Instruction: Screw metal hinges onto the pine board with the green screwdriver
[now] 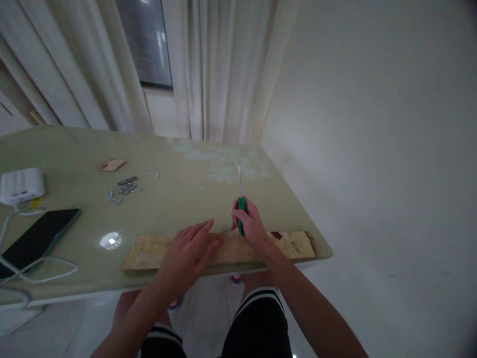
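At the bench's left lie a dark phone, a white charger box and a cable. Farther off are loose screws and a small wood scrap.

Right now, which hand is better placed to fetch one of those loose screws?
Probably the left. The left hand lies open on the wooden board, and the screws sit on its side; the right hand is wrapped around the green screwdriver.

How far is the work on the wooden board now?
Done: nothing fixed to the wooden board that I can see. In hand: the left hand lies flat on it; the right hand grips a green screwdriver, tip off the board. Left: screws and metal plates lie loose on the table.
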A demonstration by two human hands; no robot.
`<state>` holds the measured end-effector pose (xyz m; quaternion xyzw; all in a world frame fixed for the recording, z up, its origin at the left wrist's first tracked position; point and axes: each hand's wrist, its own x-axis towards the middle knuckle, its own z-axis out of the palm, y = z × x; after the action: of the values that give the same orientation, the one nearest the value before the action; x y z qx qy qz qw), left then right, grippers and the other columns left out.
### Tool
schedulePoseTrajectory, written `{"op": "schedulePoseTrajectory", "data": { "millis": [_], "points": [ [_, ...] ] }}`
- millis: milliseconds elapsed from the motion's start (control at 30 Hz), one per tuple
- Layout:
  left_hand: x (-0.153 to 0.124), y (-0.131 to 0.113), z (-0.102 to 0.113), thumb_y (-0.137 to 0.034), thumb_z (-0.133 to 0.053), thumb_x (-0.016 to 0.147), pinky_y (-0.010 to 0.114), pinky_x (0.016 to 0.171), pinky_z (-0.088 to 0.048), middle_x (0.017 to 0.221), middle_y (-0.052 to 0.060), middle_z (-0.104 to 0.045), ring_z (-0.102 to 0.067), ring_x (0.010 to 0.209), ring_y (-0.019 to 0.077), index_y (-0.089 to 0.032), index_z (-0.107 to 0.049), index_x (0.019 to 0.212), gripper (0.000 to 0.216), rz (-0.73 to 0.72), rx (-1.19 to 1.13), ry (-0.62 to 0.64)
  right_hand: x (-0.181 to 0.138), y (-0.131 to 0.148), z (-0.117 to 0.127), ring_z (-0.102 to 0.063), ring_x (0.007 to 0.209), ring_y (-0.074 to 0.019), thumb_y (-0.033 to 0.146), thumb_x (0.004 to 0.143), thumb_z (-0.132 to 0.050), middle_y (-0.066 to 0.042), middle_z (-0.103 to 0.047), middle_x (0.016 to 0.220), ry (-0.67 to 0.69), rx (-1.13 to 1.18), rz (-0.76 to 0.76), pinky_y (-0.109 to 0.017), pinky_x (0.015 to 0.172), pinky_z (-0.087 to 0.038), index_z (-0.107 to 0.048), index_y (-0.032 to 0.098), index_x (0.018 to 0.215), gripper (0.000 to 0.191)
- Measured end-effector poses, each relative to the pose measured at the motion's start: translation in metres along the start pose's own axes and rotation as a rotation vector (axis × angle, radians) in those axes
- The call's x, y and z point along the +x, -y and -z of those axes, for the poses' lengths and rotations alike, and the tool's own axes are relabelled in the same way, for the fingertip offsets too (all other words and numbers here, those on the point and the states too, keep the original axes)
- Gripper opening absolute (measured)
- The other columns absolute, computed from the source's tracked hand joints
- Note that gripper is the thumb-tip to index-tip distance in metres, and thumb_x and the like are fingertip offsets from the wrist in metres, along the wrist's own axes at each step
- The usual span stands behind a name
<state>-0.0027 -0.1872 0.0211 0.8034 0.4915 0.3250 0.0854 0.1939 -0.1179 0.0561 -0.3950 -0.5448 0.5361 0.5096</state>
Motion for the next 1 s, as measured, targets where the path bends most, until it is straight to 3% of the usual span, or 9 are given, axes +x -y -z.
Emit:
{"op": "schedulePoseTrajectory", "data": {
  "millis": [100, 367, 800, 900, 1000],
  "points": [
    [-0.015, 0.012, -0.005, -0.045, -0.055, 0.105, 0.056, 0.108, -0.051, 0.137, 0.012, -0.072, -0.068, 0.122, 0.0341, -0.023, -0.068, 0.136, 0.040, -0.054, 0.152, 0.020, 0.011, -0.015, -0.008, -0.050, 0.052, -0.0100, 0.046, 0.087, -0.068, 0.008, -0.054, 0.065, -0.046, 0.037, -0.010, -0.022, 0.050, -0.050, -0.055, 0.024, 0.090, 0.026],
    [-0.014, 0.006, -0.006, -0.035, -0.050, 0.106, 0.054, 0.104, -0.051, 0.132, 0.012, -0.075, -0.069, 0.119, 0.0328, -0.022, -0.071, 0.133, 0.036, -0.105, 0.212, 0.002, 0.016, -0.028, -0.035, -0.037, 0.036, -0.0063, 0.068, 0.087, -0.069, 0.009, -0.038, 0.044, -0.072, 0.042, 0.000, -0.022, 0.038, -0.033, -0.041, 0.023, 0.056, 0.062],
    [-0.015, 0.007, -0.008, -0.033, -0.049, 0.107, 0.052, 0.102, -0.051, 0.130, 0.012, -0.075, -0.069, 0.117, 0.0322, -0.021, -0.071, 0.131, 0.035, -0.128, 0.240, -0.018, 0.013, -0.044, -0.034, -0.036, 0.037, -0.0073, 0.067, 0.091, -0.064, 0.007, -0.040, 0.044, -0.110, -0.026, 0.039, -0.022, 0.039, -0.033, -0.044, 0.023, 0.056, 0.059],
    [-0.015, 0.008, -0.008, -0.032, -0.050, 0.106, 0.052, 0.102, -0.051, 0.129, 0.012, -0.075, -0.069, 0.117, 0.0319, -0.021, -0.071, 0.131, 0.034, -0.142, 0.246, -0.028, 0.015, -0.038, -0.034, -0.035, 0.037, -0.0074, 0.065, 0.091, -0.064, 0.007, -0.039, 0.043, -0.093, -0.041, 0.048, -0.023, 0.038, -0.031, -0.044, 0.023, 0.054, 0.060],
    [-0.016, 0.008, -0.010, -0.029, -0.052, 0.105, 0.052, 0.103, -0.052, 0.131, 0.012, -0.074, -0.068, 0.117, 0.0316, -0.022, -0.070, 0.131, 0.033, -0.141, 0.246, -0.048, 0.025, -0.021, -0.033, -0.044, 0.043, -0.0086, 0.062, 0.090, -0.068, 0.005, -0.047, 0.047, -0.010, -0.040, 0.065, -0.022, 0.045, -0.039, -0.048, 0.022, 0.055, 0.057]
  ]
}}
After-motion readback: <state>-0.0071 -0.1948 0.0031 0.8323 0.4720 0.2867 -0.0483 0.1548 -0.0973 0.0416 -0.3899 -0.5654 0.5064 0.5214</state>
